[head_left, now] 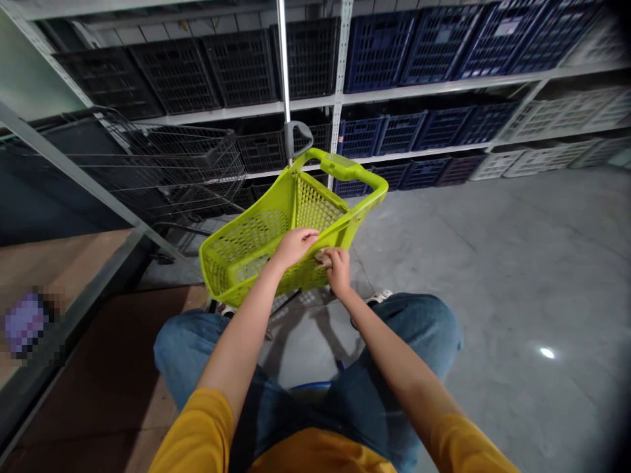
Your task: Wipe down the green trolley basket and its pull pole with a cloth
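Note:
A lime-green plastic shopping cart (pixel 246 238) with perforated sides stands in front of my knees, its handle toward the upper right. My left hand (pixel 294 247) is closed over the near top rim of the basket, its fingers bent and partly hidden. Lower and to the right, my right hand (pixel 339 270) is closed around a crumpled beige cloth (pixel 323 258). The cloth is pressed against the outer side wall of the cart, below the handle end. Inside, the basket looks empty apart from its perforated back flap (pixel 318 202).
Shelves hold black crates (pixel 241 69), blue crates (pixel 379 52) and white crates (pixel 537 118). A dark wire shopping cart (pixel 197 154) is at the left. A metal pole (pixel 283 59) with a grey grip rises behind the green cart. A wooden surface (pixel 83 263) lies at left.

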{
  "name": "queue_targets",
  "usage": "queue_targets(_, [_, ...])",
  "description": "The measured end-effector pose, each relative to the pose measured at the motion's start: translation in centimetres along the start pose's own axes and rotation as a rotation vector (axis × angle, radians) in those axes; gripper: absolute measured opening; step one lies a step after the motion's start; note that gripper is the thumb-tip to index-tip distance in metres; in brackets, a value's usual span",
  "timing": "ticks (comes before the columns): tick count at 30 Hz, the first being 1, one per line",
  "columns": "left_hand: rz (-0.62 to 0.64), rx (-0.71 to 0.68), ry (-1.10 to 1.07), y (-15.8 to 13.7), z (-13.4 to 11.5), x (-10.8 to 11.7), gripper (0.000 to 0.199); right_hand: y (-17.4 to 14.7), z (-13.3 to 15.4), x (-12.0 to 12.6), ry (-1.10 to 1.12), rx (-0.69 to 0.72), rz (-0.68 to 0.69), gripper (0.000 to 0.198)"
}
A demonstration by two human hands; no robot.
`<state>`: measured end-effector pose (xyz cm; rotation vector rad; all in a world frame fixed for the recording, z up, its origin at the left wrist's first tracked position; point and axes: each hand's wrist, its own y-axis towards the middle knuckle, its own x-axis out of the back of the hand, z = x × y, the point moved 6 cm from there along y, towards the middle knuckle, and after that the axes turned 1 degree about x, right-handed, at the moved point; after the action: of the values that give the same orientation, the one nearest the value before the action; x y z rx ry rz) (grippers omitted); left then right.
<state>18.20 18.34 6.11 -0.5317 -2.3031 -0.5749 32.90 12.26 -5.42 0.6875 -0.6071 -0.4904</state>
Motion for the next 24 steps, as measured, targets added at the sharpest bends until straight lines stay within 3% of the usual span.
queue_targets(5, [0.028,-0.020,-0.053,0.4,1.0,0.0,0.020,-6.0,-2.5,-2.9,0.029,-0.059,0.118,0.042])
queue_targets(8, [0.017,-0.019,-0.078,0.1,1.4,0.0,0.019,-6.8,-2.9,-3.2,0.040,-0.072,0.142,0.046])
queue_targets(11, [0.001,-0.010,-0.103,-0.2,1.5,0.0,0.021,-4.5,-2.2,-2.0,0.030,-0.075,0.080,0.046])
queue_targets(18, [0.030,0.028,-0.173,-0.2,1.7,-0.5,0.023,4.9,2.8,2.9,-0.048,0.066,-0.038,0.033])
queue_targets(24, [0.038,0.029,-0.195,-0.3,1.4,-0.6,0.024,4.8,3.4,3.5,-0.131,0.090,-0.051,0.029])
